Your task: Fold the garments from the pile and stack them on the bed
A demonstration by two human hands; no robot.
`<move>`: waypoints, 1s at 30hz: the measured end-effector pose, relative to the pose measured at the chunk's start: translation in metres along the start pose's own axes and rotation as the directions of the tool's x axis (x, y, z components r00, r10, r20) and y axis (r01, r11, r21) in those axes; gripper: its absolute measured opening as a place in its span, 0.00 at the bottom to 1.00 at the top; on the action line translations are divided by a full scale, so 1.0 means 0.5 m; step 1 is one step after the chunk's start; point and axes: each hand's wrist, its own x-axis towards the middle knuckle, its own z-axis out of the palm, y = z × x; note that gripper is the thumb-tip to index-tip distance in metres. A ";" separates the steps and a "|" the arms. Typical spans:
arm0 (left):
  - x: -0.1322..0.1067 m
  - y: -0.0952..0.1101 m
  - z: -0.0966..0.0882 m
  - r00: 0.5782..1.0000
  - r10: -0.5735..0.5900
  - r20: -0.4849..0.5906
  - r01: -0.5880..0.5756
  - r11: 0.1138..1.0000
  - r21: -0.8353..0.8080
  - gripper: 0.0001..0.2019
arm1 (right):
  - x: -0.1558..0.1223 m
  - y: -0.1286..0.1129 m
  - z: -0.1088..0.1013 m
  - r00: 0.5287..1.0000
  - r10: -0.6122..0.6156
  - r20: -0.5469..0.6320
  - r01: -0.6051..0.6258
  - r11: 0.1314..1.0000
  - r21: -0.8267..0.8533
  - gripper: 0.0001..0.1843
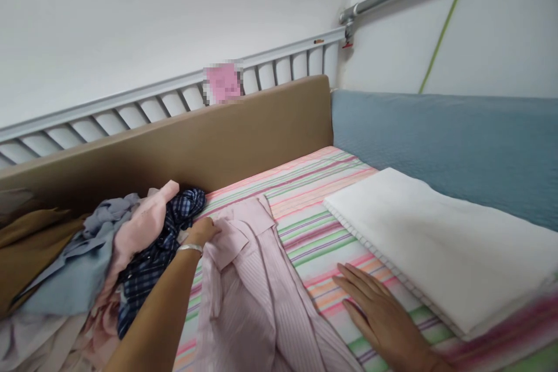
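A pale pink striped shirt (pixel 261 279) lies spread on the striped bed sheet (pixel 305 232), its top end toward the bed's far side. My left hand (pixel 204 231), with a bracelet at the wrist, is closed on the shirt's upper left edge; the fingertips are partly hidden. To the right of the shirt, my right hand (pixel 379 311) is stretched out over the sheet with its fingers extended and nothing in it. Just left of my left hand is a dark blue plaid garment (pixel 150 261).
Heaped clothes at left include a pink garment (pixel 142 226), a light blue one (pixel 74 285) and a brown one (pixel 30 250). A folded white cloth (pixel 436 238) lies at right. A brown padded board (pixel 261 133) and a blue padded board (pixel 436 133) border the bed, with a radiator (pixel 152 104) behind.
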 end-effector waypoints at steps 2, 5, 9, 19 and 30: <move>-0.003 0.012 -0.008 1.000 -0.019 0.001 0.019 1.000 0.008 0.14 | 0.000 0.000 0.001 1.000 0.004 -0.005 -0.004 1.000 0.012 0.22; -0.010 0.028 -0.026 1.000 -0.012 -0.012 0.012 1.000 0.003 0.13 | 0.001 -0.001 0.001 1.000 0.010 -0.009 -0.010 1.000 0.023 0.22; -0.031 0.048 -0.059 0.992 0.104 -0.079 -0.108 0.993 -0.052 0.11 | 0.002 -0.004 -0.003 1.000 0.014 -0.015 -0.013 0.999 0.030 0.22; -0.196 0.100 -0.274 0.885 0.286 -0.368 -0.396 0.877 -0.271 0.16 | 0.004 -0.011 -0.005 0.999 0.011 -0.047 -0.009 1.000 0.024 0.20; -0.371 0.179 -0.410 0.760 0.589 -0.276 -0.623 0.780 -0.052 0.11 | 0.221 -0.112 -0.197 0.960 0.092 -0.264 0.017 0.923 0.384 0.20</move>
